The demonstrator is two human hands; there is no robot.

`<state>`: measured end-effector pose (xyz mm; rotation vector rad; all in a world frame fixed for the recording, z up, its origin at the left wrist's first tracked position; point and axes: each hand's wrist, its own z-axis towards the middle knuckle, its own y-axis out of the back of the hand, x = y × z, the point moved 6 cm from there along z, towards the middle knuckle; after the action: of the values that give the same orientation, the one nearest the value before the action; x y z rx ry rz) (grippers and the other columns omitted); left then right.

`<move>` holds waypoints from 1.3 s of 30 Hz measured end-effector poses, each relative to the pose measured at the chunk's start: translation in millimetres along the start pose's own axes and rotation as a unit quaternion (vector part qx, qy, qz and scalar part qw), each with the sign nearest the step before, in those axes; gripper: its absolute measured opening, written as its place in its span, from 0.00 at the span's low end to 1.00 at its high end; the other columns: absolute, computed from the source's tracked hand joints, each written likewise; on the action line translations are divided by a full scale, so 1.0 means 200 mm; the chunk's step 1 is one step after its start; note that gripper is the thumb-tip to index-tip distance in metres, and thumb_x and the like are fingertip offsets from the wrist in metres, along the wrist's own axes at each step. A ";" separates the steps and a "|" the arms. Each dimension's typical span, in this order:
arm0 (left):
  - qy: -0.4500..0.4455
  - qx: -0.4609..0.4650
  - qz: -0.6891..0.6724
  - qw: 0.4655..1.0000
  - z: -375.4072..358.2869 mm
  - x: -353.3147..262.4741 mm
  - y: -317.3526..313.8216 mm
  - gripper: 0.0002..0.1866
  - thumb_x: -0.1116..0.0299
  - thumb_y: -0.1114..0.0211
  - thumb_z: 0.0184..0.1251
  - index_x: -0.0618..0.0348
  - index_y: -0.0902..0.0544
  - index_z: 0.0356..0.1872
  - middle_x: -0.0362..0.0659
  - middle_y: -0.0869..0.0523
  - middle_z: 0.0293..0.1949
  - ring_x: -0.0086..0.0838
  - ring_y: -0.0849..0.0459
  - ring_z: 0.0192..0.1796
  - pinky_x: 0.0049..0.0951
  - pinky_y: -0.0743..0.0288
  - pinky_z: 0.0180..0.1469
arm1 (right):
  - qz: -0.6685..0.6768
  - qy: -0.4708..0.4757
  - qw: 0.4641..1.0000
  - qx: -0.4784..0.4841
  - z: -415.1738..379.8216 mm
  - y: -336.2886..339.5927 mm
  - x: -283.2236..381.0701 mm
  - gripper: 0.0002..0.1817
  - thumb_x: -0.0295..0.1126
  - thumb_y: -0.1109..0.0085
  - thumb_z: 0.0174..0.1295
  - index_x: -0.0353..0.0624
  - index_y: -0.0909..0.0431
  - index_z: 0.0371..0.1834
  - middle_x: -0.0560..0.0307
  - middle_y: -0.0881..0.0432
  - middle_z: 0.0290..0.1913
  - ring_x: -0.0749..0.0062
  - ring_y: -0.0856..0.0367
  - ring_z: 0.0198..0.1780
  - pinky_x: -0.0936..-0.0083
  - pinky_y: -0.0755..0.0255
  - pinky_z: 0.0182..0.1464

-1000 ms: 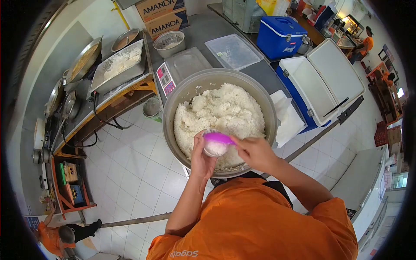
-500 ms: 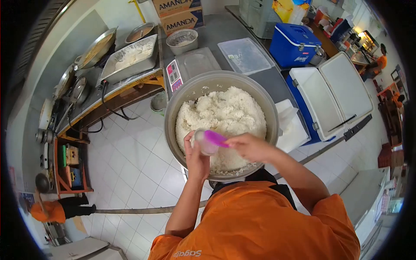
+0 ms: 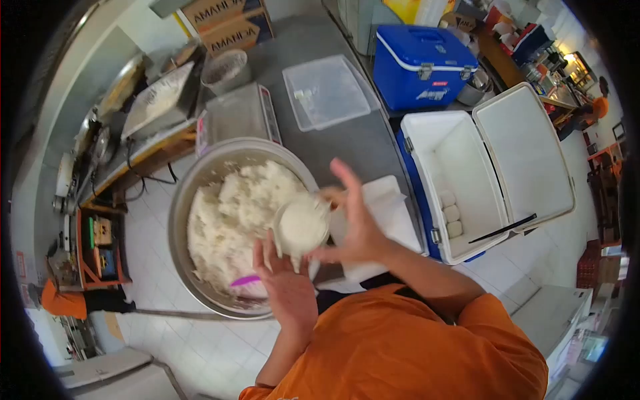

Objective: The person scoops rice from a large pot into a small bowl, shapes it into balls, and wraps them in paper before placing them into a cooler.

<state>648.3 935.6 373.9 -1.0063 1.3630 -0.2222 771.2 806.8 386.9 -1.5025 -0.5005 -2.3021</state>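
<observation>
A small round cup (image 3: 302,225), its open face filled with white rice, is held over the right side of a large metal pot (image 3: 180,233). My right hand (image 3: 360,230) grips it from the right with thumb and fingers, one finger raised. Below and left of the cup, my left hand (image 3: 290,293) is open, palm up, with its fingertips right at the cup's lower edge. Loose white rice (image 3: 233,213) fills much of the pot. A purple rice paddle (image 3: 246,280) lies in the pot beside my left hand, its lower part hidden.
Right of the pot, white sheets (image 3: 387,213) lie on the grey table. An open cooler box (image 3: 443,143) holds several round white rice portions (image 3: 452,213). Behind stand a scale (image 3: 233,117), a clear plastic lid (image 3: 327,93) and a closed blue cooler (image 3: 420,67). A person (image 3: 73,300) stands far left.
The purple paddle has left my right hand and lies in the pot. My right hand now grips the cup, while my left hand has opened. The view has turned right, toward the open cooler.
</observation>
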 end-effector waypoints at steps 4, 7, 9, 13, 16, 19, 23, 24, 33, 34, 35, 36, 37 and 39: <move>0.133 0.360 0.361 0.850 -0.23 0.34 -0.01 0.18 0.67 0.26 0.72 0.59 0.17 0.58 0.51 0.17 0.66 0.35 0.18 0.65 0.37 0.22 0.60 | -0.041 -0.083 0.994 -0.051 0.03 0.55 -0.63 0.75 0.38 0.12 0.45 0.46 0.66 0.88 0.44 0.21 0.59 0.58 0.19 0.58 0.61 0.28 0.66; 0.269 0.300 0.458 0.792 -0.27 0.85 0.24 0.11 0.72 0.26 0.69 0.60 0.14 0.50 0.50 0.13 0.56 0.38 0.14 0.59 0.36 0.19 0.55 | -0.117 -0.134 0.983 -0.053 0.05 0.75 -1.13 0.73 0.37 0.13 0.46 0.47 0.63 0.88 0.42 0.21 0.62 0.55 0.17 0.59 0.59 0.26 0.65; -0.060 0.235 0.652 0.719 -0.24 0.96 0.31 0.10 0.74 0.26 0.65 0.60 0.13 0.46 0.48 0.13 0.52 0.44 0.15 0.56 0.41 0.19 0.57 | -0.166 -0.141 0.974 -0.067 0.08 0.80 -1.34 0.72 0.36 0.13 0.46 0.47 0.61 0.88 0.42 0.20 0.62 0.54 0.17 0.60 0.57 0.24 0.64; -0.121 0.221 0.690 0.679 -0.21 1.14 0.44 0.10 0.74 0.25 0.62 0.60 0.13 0.43 0.47 0.13 0.48 0.48 0.16 0.55 0.45 0.19 0.58 | -0.287 -0.074 0.948 -0.113 0.05 0.82 -1.30 0.61 0.36 0.15 0.50 0.45 0.49 0.85 0.43 0.18 0.61 0.52 0.16 0.60 0.57 0.23 0.64; -0.107 0.235 0.704 0.661 -0.19 1.20 0.50 0.09 0.74 0.26 0.63 0.61 0.14 0.42 0.47 0.13 0.49 0.49 0.17 0.55 0.45 0.20 0.58 | -0.223 -0.064 0.959 -0.164 -0.06 0.93 -1.07 0.50 0.35 0.17 0.52 0.43 0.37 0.79 0.44 0.16 0.58 0.54 0.15 0.57 0.57 0.24 0.63; -0.048 0.237 0.721 0.649 -0.11 1.21 0.48 0.06 0.73 0.27 0.65 0.61 0.15 0.39 0.50 0.13 0.48 0.50 0.16 0.55 0.46 0.20 0.55 | -0.235 -0.188 0.953 -0.034 -0.49 0.96 -0.95 0.29 0.36 0.20 0.58 0.41 0.21 0.62 0.46 0.16 0.54 0.59 0.17 0.57 0.59 0.27 0.63; 0.020 0.276 0.717 0.639 0.01 1.23 0.49 0.06 0.72 0.29 0.67 0.61 0.17 0.37 0.52 0.13 0.44 0.52 0.17 0.53 0.47 0.21 0.53 | -0.436 0.018 0.897 0.074 -0.77 0.68 -0.46 0.12 0.38 0.30 0.63 0.45 0.16 0.44 0.55 0.17 0.39 0.59 0.17 0.43 0.54 0.32 0.53; 0.073 0.246 0.705 0.661 0.04 1.23 0.51 0.06 0.71 0.29 0.67 0.61 0.17 0.37 0.53 0.13 0.43 0.52 0.17 0.52 0.46 0.22 0.53 | -0.438 0.015 0.896 0.071 -0.85 0.68 -0.48 0.12 0.38 0.30 0.63 0.45 0.16 0.44 0.55 0.17 0.39 0.59 0.17 0.43 0.54 0.32 0.53; -0.126 0.329 0.744 0.568 -0.39 1.29 0.04 0.31 0.59 0.28 0.67 0.64 0.24 0.67 0.57 0.27 0.74 0.58 0.28 0.72 0.58 0.37 0.73 | -0.378 -0.381 0.834 0.126 -0.77 0.85 -1.11 0.18 0.34 0.32 0.58 0.47 0.16 0.53 0.43 0.12 0.44 0.46 0.14 0.55 0.49 0.26 0.63; -0.129 0.328 0.745 0.566 -0.39 1.33 0.06 0.31 0.59 0.28 0.67 0.64 0.24 0.67 0.57 0.27 0.74 0.58 0.28 0.72 0.58 0.37 0.73 | -0.374 -0.398 0.828 0.129 -0.72 0.86 -1.09 0.16 0.34 0.34 0.60 0.46 0.15 0.52 0.43 0.12 0.50 0.44 0.14 0.57 0.45 0.28 0.66; -0.130 0.306 0.773 0.540 -0.36 1.37 0.08 0.37 0.57 0.29 0.68 0.64 0.31 0.74 0.58 0.36 0.79 0.58 0.35 0.77 0.58 0.41 0.76 | -0.371 -0.414 0.821 0.133 -0.66 0.85 -1.06 0.15 0.34 0.37 0.62 0.46 0.15 0.51 0.43 0.13 0.56 0.42 0.15 0.60 0.41 0.30 0.70; -0.129 0.283 0.799 0.515 -0.34 1.39 0.10 0.44 0.56 0.30 0.69 0.64 0.38 0.81 0.58 0.45 0.84 0.58 0.41 0.82 0.57 0.44 0.79 | -0.371 -0.411 0.822 0.134 -0.62 0.83 -1.08 0.15 0.34 0.37 0.62 0.46 0.15 0.51 0.43 0.13 0.56 0.42 0.15 0.60 0.41 0.30 0.70; -0.130 0.280 0.799 0.516 -0.32 1.38 0.09 0.44 0.56 0.30 0.69 0.64 0.38 0.81 0.58 0.45 0.84 0.58 0.41 0.82 0.57 0.44 0.79 | -0.391 -0.316 0.861 0.073 -0.55 0.80 -1.07 0.16 0.36 0.34 0.61 0.47 0.14 0.52 0.44 0.15 0.58 0.44 0.17 0.62 0.43 0.31 0.69; -0.079 0.276 0.806 0.517 -0.30 1.40 0.10 0.46 0.53 0.31 0.70 0.65 0.40 0.82 0.58 0.46 0.85 0.58 0.47 0.84 0.59 0.49 0.82 | -0.409 -0.209 0.888 0.018 -0.47 0.78 -1.08 0.18 0.37 0.32 0.61 0.49 0.14 0.54 0.45 0.17 0.60 0.46 0.20 0.64 0.44 0.31 0.68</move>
<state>660.1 733.8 169.5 0.9997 1.3750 0.8090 851.3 645.7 169.8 -2.0516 -1.5383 -2.4632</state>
